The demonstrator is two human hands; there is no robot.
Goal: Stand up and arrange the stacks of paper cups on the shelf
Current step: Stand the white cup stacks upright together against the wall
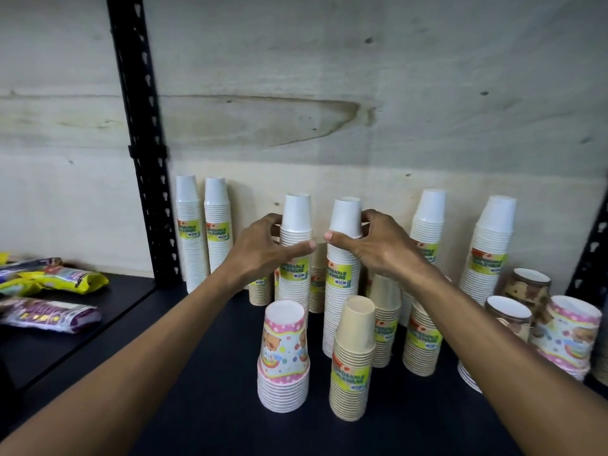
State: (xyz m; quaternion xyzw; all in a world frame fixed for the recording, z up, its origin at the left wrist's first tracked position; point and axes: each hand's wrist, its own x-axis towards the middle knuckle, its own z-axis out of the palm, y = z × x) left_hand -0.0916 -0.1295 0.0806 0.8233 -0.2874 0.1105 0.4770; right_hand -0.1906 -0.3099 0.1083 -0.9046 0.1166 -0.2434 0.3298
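While both hands grip tall white cup stacks, the other stacks stand upright around them on the dark shelf (210, 406).

Seen from the head camera, the left hand (263, 250) curls round the upper part of the left white stack (295, 258), thumb across its front, and the right hand (371, 246) holds the right white stack (342, 274) the same way; the two stacks stand just beside each other, mid-shelf. Two more white stacks (204, 232) stand against the plywood back wall (329, 93) at the left, beside the black upright post (144, 143), and two taller white ones (487, 245) stand at the right. Nearer the camera are a pink patterned stack (283, 357) and a beige stack (352, 360). Snack packets (49, 281) lie on the neighbouring shelf to the left.
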